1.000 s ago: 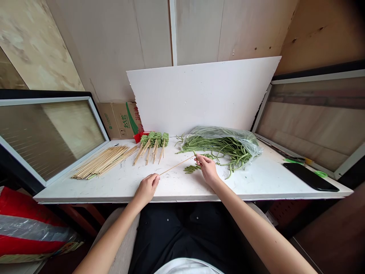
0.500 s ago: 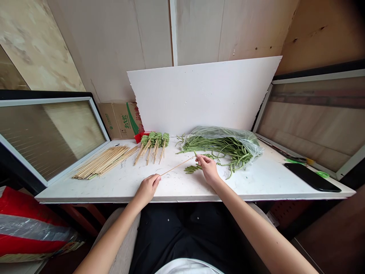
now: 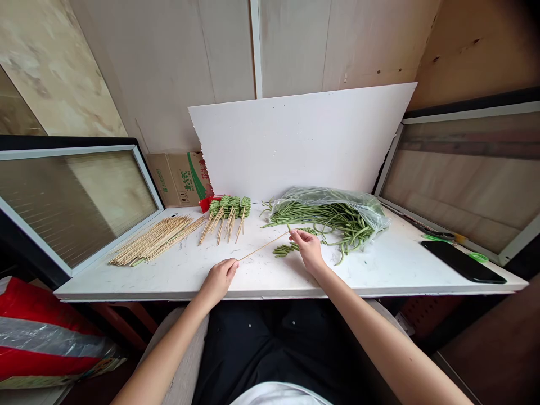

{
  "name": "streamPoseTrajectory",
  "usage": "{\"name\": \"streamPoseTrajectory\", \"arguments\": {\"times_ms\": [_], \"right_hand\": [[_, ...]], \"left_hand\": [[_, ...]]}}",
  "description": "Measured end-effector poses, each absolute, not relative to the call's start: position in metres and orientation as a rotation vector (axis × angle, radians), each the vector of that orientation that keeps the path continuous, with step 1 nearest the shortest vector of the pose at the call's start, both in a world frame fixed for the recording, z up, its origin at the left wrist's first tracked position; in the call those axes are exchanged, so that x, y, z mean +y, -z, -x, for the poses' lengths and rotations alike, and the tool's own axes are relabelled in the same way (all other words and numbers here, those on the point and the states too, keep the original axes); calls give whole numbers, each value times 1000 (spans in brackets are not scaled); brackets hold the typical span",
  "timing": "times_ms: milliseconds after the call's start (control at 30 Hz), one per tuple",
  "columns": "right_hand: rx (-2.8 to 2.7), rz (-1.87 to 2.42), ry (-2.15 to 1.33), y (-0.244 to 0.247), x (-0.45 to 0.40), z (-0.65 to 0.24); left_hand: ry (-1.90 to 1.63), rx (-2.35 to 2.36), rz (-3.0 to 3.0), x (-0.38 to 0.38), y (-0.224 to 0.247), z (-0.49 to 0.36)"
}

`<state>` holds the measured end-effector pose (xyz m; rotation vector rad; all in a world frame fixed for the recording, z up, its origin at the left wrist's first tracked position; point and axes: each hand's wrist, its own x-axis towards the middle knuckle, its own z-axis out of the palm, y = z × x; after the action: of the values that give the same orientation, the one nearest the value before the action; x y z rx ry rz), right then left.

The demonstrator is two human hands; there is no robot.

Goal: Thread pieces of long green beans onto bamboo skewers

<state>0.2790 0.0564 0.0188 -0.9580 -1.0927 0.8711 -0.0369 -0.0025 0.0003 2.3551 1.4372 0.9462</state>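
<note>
My left hand [image 3: 220, 278] is closed on the lower end of a thin bamboo skewer [image 3: 264, 246], which slants up to the right. At its far tip, my right hand [image 3: 309, 247] pinches a short piece of green bean [image 3: 289, 227]; whether the tip has pierced it is too small to tell. Just below and partly behind the right hand lie cut bean pieces [image 3: 282, 251]. Long green beans [image 3: 312, 214] spill from a clear plastic bag [image 3: 333, 195] behind it. Several skewers threaded with bean pieces [image 3: 230, 207] are stacked left of centre.
A pile of bare bamboo skewers [image 3: 152, 242] lies on the left of the white table [image 3: 261, 284]. On the right are a black phone [image 3: 462, 261], scissors [image 3: 439, 234] and a green ring [image 3: 477, 257]. A white board [image 3: 295, 146] and a cardboard box [image 3: 177, 179] stand at the back.
Almost nothing differs. Both hands keep their hold on the skewer and the bean piece, and the view has shifted very slightly.
</note>
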Motion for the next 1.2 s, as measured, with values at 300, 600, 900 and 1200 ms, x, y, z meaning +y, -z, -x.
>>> {"name": "streamPoseTrajectory", "arguments": {"times_ms": [300, 600, 900, 1200], "right_hand": [[-1141, 956, -855, -23, 52, -279], [-1157, 990, -846, -27, 53, -283], [-1093, 978, -835, -30, 57, -287], [-1085, 948, -880, -34, 58, -287]], "left_hand": [[-945, 1424, -2387, 0, 2, 39], [-1079, 1399, -2336, 5, 8, 40], [-1313, 1419, -2211, 8, 16, 43], [-1478, 1512, -2288, 5, 20, 41]]}}
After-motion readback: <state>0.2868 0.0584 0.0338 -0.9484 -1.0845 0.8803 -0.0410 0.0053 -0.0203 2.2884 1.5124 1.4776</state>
